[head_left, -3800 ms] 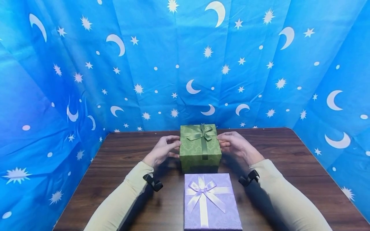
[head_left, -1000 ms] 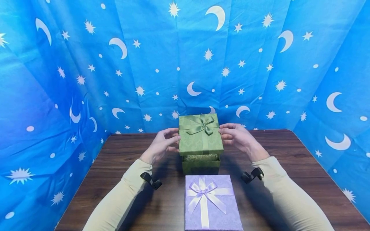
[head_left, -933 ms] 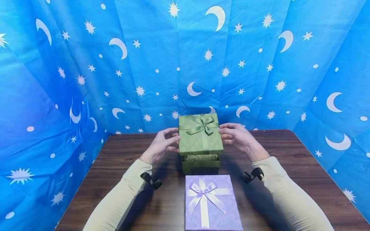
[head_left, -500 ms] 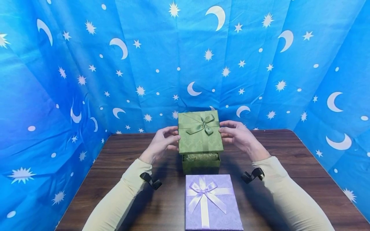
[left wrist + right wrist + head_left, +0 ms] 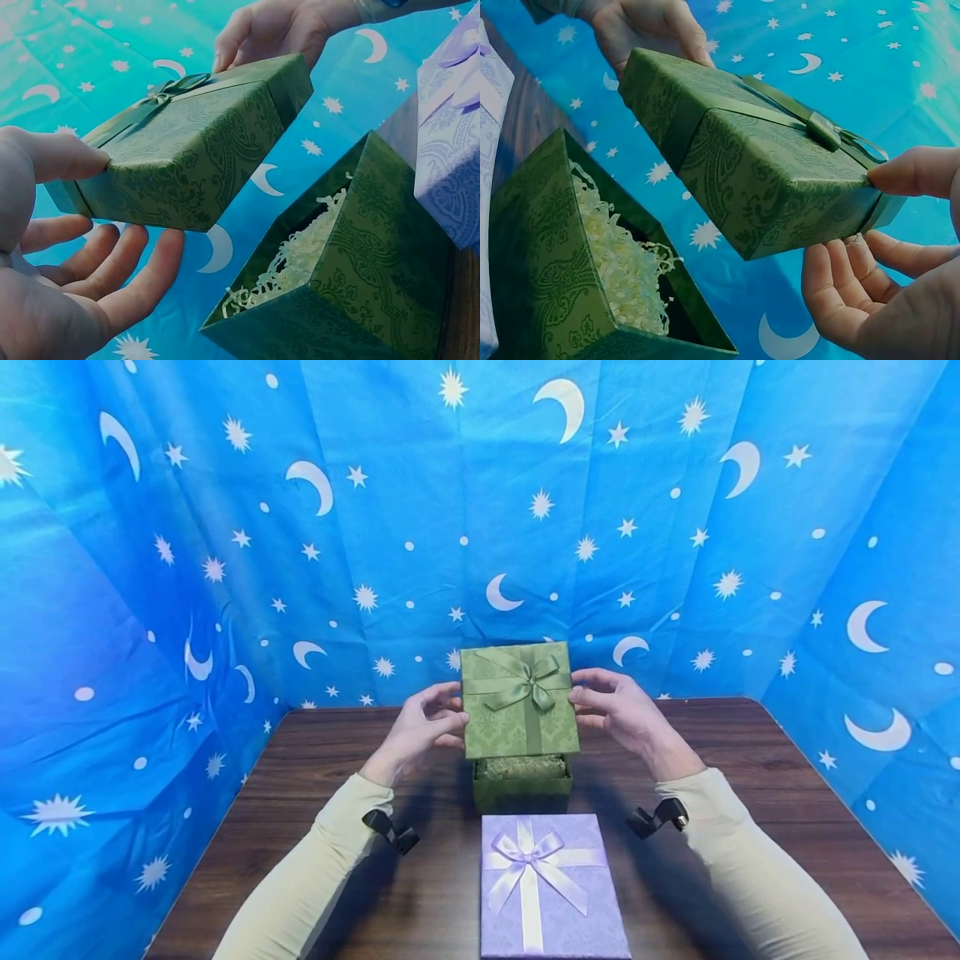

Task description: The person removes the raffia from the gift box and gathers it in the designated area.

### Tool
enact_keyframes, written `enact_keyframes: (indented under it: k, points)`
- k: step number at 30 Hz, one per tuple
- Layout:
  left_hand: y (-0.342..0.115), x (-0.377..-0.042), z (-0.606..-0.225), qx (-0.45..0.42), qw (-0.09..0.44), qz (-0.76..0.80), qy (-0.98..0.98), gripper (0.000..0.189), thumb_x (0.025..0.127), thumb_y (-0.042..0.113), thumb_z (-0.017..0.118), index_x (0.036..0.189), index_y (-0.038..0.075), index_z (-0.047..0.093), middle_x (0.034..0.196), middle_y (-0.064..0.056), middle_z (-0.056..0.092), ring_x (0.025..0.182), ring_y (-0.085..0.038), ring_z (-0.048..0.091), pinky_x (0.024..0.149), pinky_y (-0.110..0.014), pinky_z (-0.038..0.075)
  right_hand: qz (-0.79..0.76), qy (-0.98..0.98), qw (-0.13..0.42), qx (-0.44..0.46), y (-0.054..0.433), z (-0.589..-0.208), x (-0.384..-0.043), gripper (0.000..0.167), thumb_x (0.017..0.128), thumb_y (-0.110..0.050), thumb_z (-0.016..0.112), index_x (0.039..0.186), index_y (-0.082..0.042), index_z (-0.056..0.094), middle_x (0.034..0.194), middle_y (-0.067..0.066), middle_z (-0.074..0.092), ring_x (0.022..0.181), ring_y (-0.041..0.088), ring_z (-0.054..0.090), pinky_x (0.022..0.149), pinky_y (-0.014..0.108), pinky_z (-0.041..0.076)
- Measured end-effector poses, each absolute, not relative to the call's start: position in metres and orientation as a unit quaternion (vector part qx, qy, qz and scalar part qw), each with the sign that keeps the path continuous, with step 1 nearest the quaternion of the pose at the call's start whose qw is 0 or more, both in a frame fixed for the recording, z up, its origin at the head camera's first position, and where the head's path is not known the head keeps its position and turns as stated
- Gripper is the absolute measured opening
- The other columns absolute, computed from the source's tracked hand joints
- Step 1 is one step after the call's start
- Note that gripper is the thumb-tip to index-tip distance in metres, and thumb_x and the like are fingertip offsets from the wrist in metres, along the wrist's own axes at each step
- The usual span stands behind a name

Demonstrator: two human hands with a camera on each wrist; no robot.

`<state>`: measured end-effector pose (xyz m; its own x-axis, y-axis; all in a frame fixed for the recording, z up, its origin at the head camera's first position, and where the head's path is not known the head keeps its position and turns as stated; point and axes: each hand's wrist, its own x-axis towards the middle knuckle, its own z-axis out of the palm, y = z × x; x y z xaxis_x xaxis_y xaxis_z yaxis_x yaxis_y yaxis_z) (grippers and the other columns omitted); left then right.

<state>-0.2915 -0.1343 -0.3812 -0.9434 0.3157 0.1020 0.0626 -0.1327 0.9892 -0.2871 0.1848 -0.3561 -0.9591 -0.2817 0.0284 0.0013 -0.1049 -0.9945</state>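
Observation:
Above its box hangs a green patterned lid with a ribbon bow, tilted up at the back. My left hand pinches the lid's left side, thumb on top and fingers beneath. The opposite side is gripped by my right hand in the same way. Below, the green box base stands on the table, uncovered. Pale shredded paper fills part of it, as the right wrist view shows; whether anything lies under the shreds is hidden.
A lilac gift box with a light ribbon bow sits in front of the green base, close to it. The dark wood table ends at a blue curtain with moons and stars, which also runs along both sides.
The green lid was sitting on its box at first. Both hands have lifted it off and tilted its back edge upward, exposing the shredded paper. The lilac box has stayed in place.

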Motion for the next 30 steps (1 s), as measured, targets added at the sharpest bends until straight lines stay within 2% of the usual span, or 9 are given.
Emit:
enact_keyframes:
  k: [7, 12, 18, 21, 27, 30]
  points:
    - [-0.1376, -0.2911, -0.3819, 0.162, 0.078, 0.734, 0.655, 0.062, 0.085, -0.007, 0.064, 0.143, 0.005, 0.043, 0.109, -0.009, 0.052, 0.09, -0.016, 0.062, 0.074, -0.045, 0.06, -0.746, 0.649, 0.085, -0.123, 0.1834, -0.3548, -0.2839, 0.027, 0.092, 0.0, 0.058, 0.118, -0.008, 0.053, 0.092, 0.0, 0.057, 0.085, 0.014, 0.061, 0.078, 0.032, 0.057]
    - [-0.1408, -0.2901, -0.3805, 0.184, 0.066, 0.721, 0.665, 0.064, 0.084, -0.009, 0.066, 0.142, 0.007, 0.044, 0.106, -0.008, 0.056, 0.09, -0.016, 0.063, 0.08, -0.056, 0.056, -0.749, 0.643, 0.074, -0.137, 0.183, -0.3537, -0.2812, 0.03, 0.09, 0.006, 0.06, 0.116, -0.009, 0.055, 0.097, 0.003, 0.054, 0.085, 0.012, 0.062, 0.077, 0.03, 0.058]
    - [-0.1431, -0.2888, -0.3788, 0.203, 0.043, 0.71, 0.673, 0.065, 0.082, -0.01, 0.068, 0.141, 0.006, 0.045, 0.106, -0.008, 0.058, 0.091, -0.016, 0.063, 0.081, -0.064, 0.052, -0.758, 0.631, 0.064, -0.151, 0.1815, -0.3534, -0.2798, 0.035, 0.087, 0.011, 0.06, 0.115, -0.008, 0.055, 0.098, 0.005, 0.055, 0.082, 0.012, 0.063, 0.077, 0.029, 0.058]
    - [-0.1431, -0.2872, -0.3791, 0.208, 0.035, 0.704, 0.678, 0.066, 0.082, -0.01, 0.069, 0.142, 0.006, 0.044, 0.109, -0.01, 0.058, 0.093, -0.016, 0.062, 0.08, -0.061, 0.054, -0.755, 0.633, 0.057, -0.16, 0.181, -0.3539, -0.2797, 0.037, 0.085, 0.012, 0.06, 0.114, -0.011, 0.056, 0.098, 0.004, 0.055, 0.082, 0.012, 0.062, 0.076, 0.028, 0.058]
    - [-0.1439, -0.2853, -0.3808, 0.208, 0.011, 0.686, 0.698, 0.066, 0.081, -0.008, 0.071, 0.141, 0.007, 0.046, 0.112, -0.014, 0.059, 0.096, -0.017, 0.061, 0.076, -0.045, 0.06, -0.748, 0.635, 0.043, -0.188, 0.1803, -0.3573, -0.28, 0.038, 0.084, 0.01, 0.064, 0.114, -0.012, 0.057, 0.096, 0.004, 0.059, 0.082, 0.014, 0.06, 0.073, 0.027, 0.057]
    - [-0.1446, -0.2851, -0.3812, 0.215, -0.012, 0.667, 0.713, 0.066, 0.08, -0.007, 0.073, 0.139, 0.007, 0.047, 0.113, -0.016, 0.061, 0.096, -0.018, 0.062, 0.079, -0.036, 0.059, -0.748, 0.633, 0.035, -0.196, 0.18, -0.3593, -0.2801, 0.039, 0.083, 0.011, 0.065, 0.112, -0.014, 0.058, 0.094, 0.003, 0.06, 0.082, 0.014, 0.061, 0.071, 0.025, 0.057]
